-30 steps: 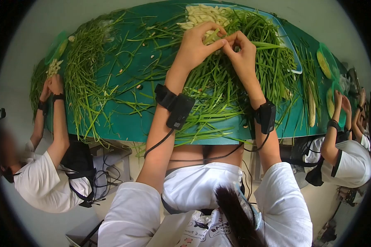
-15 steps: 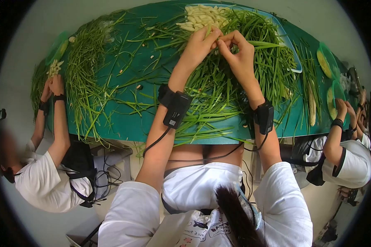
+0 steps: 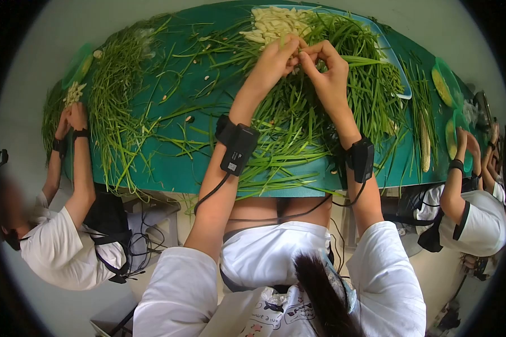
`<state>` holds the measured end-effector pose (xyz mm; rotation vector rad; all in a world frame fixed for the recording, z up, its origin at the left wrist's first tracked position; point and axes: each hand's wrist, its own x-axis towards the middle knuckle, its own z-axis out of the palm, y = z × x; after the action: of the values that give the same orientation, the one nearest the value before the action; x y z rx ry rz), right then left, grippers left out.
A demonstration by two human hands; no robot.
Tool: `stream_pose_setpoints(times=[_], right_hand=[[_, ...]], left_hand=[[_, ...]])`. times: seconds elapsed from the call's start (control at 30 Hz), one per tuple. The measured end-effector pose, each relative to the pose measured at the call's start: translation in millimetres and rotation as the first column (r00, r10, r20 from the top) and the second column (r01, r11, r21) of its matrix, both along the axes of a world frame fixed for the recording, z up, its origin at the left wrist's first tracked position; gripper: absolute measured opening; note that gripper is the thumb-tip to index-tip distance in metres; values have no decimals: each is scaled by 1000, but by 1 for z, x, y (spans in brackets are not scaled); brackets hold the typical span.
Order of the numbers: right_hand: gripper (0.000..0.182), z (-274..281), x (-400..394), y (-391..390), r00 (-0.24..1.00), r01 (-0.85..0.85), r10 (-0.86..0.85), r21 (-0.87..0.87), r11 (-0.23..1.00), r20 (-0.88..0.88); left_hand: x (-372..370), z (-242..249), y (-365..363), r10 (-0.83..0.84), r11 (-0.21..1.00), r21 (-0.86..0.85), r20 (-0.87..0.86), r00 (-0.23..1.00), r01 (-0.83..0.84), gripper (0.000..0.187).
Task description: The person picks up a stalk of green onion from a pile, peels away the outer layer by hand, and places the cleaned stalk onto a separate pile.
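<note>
My left hand and my right hand meet at the fingertips above the far part of the green table. Both are closed in a pinch on a thin green stalk, partly hidden by the fingers. Long green leaves lie beneath and to the right of my hands, some on a tray with a pale blue rim. Just beyond my left hand is a heap of pale, peeled-looking pieces.
Another pile of green stalks covers the table's left part. A co-worker sits at the left, another at the right. Green baskets stand at the right edge. Loose stalks and small pale bits dot the green table.
My hands stay together, with only small shifts of fingers and of the left wrist. The right co-worker's hands have moved slightly.
</note>
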<state>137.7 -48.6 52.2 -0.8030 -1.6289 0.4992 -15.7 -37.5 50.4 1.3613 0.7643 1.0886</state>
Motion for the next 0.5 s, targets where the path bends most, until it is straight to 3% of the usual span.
stream_pose_setpoints(times=[0.17,0.27,0.33,0.5], right_hand=[[12,2,0,-3,999,0,-1,22,1000,46],[12,3,0,-2,999,-2,0,30,1000,42],[12,3,2,-2,999,9,-10,40,999,34],[12,3,0,-2,1000,-2,1,31,1000,16]], left_hand=[[3,0,-2,66,998,-10,-3,998,-66,43],[3,4,-2,7,1000,16,-3,1000,-7,42],[6,9,-5,-54,998,39,137,989,49,22],[7,6,-4,-69,997,45,157,985,63,22]])
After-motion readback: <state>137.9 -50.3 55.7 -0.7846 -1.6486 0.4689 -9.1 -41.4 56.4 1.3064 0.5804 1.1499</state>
